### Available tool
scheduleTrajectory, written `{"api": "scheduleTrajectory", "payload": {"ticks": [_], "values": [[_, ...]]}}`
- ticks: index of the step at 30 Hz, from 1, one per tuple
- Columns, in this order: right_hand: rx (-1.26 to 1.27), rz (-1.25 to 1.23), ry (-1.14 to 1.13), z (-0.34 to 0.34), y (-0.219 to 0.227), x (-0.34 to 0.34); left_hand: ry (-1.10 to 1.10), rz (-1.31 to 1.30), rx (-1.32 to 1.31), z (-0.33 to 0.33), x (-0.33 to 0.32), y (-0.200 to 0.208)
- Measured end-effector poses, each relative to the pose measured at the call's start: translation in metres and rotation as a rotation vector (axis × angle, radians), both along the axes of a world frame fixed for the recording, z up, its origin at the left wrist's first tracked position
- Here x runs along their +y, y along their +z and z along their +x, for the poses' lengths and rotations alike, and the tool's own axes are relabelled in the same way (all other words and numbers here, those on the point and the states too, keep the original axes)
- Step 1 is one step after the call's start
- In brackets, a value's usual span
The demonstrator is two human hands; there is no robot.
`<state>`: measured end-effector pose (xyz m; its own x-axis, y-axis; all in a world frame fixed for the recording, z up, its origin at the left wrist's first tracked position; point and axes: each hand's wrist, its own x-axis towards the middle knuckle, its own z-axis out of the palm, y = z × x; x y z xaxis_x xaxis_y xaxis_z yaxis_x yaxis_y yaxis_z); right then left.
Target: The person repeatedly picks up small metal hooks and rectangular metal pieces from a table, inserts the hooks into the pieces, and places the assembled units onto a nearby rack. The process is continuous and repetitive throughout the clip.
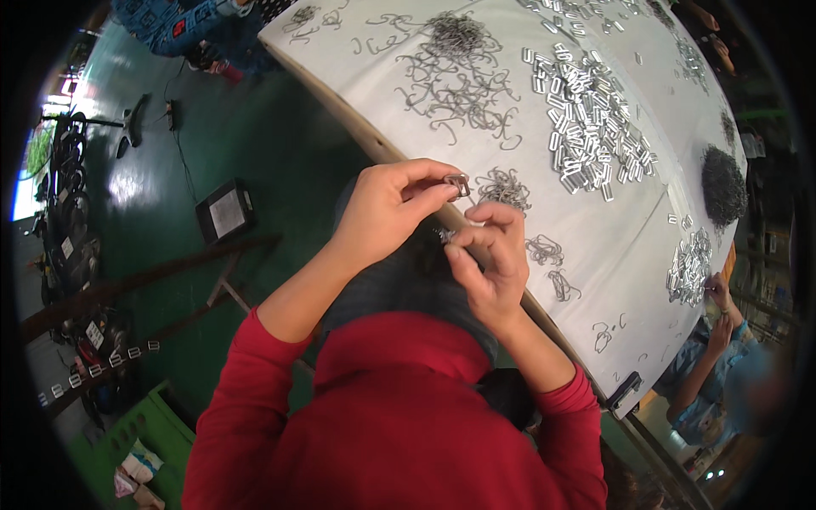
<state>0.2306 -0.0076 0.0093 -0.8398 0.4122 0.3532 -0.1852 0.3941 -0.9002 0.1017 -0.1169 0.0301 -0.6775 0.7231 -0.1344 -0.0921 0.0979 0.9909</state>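
Note:
My left hand [381, 206] pinches a small metal buckle frame [461, 185] between thumb and fingertips, just over the table's near edge. Close below it, my right hand [495, 262] has its thumb and index finger brought together on a tiny shiny metal piece [446, 235], too small to make out its kind. The hands are apart from each other. Nearest to them on the table lies a small heap of bent wire pieces [505, 189]. Smaller clusters of bent wire [545, 249] lie beyond my right wrist.
On the white-covered table [629, 280] are a large pile of silvery buckle frames [591, 119] and spread curved wires [459, 89]. A dark pile [723, 183] lies far right, near a co-worker's hands [720, 293]. A black tray [225, 212] sits on the green floor at left.

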Motion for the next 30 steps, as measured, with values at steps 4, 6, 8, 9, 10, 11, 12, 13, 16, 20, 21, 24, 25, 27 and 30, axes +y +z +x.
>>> {"api": "scheduleTrajectory", "payload": {"ticks": [4, 6, 8, 9, 10, 11, 12, 13, 16, 20, 21, 24, 25, 27, 30], "values": [[0.015, -0.001, -0.004, -0.014, -0.005, -0.007, 0.13, 0.064, -0.034, 0.011, -0.023, 0.008], [0.014, 0.005, -0.013, -0.021, -0.003, -0.011, 0.175, 0.104, -0.039, 0.011, -0.029, 0.017], [0.007, 0.006, -0.003, -0.026, 0.0, -0.015, 0.211, 0.142, -0.007, 0.011, -0.034, 0.017], [0.004, 0.008, 0.0, -0.028, 0.001, -0.017, 0.228, 0.162, 0.011, 0.01, -0.037, 0.017], [0.001, 0.01, 0.002, -0.03, 0.002, -0.019, 0.24, 0.155, 0.018, 0.009, -0.04, 0.017], [0.005, 0.007, 0.001, -0.033, 0.001, -0.02, 0.246, 0.149, 0.022, 0.007, -0.041, 0.017], [0.008, 0.004, -0.001, -0.035, -0.001, -0.021, 0.252, 0.143, 0.027, 0.006, -0.043, 0.017], [0.011, 0.0, -0.003, -0.037, -0.002, -0.022, 0.258, 0.14, 0.064, 0.005, -0.044, 0.018], [0.001, 0.001, 0.0, -0.043, -0.003, -0.027, 0.269, 0.103, 0.203, 0.004, -0.048, 0.017], [-0.067, -0.008, 0.012, -0.045, -0.012, -0.029, 0.281, 0.032, 0.432, 0.002, -0.05, 0.016], [-0.062, 0.043, 0.051, -0.045, -0.016, -0.026, 0.277, 0.008, 0.453, 0.002, -0.051, 0.016], [-0.066, -0.001, 0.119, -0.055, -0.016, -0.014, 0.293, -0.015, 0.478, -0.002, -0.054, 0.009], [-0.068, 0.077, 0.116, -0.064, -0.024, -0.003, 0.307, -0.013, 0.484, -0.004, -0.054, 0.005], [-0.148, 0.252, 0.087, -0.094, -0.024, 0.018, 0.326, -0.026, 0.48, -0.004, -0.056, 0.0], [-0.221, 0.638, -0.096, -0.141, -0.041, 0.048, 0.308, -0.048, 0.47, -0.005, -0.06, 0.002]]}}
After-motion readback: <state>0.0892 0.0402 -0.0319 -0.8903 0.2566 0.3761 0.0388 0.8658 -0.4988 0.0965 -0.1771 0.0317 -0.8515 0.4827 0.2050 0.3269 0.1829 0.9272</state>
